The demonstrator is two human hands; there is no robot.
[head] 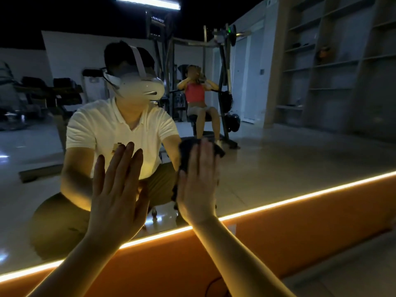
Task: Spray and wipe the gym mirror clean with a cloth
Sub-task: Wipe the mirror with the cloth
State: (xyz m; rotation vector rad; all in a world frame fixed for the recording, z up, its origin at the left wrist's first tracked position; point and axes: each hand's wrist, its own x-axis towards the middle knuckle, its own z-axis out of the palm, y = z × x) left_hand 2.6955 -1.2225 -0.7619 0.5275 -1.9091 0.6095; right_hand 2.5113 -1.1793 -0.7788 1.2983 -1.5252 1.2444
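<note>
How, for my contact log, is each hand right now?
Left hand: open, fingers straight, holding nothing.
Right hand: open, flat, pressing the dark cloth on the mirror.

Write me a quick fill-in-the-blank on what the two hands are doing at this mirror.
1. The right hand presses a dark ____ against the mirror.
2. The left hand lies flat on the mirror and holds ____.
3. A glowing light strip runs along the mirror's ____ edge.

Missing words: cloth; nothing; bottom.
</note>
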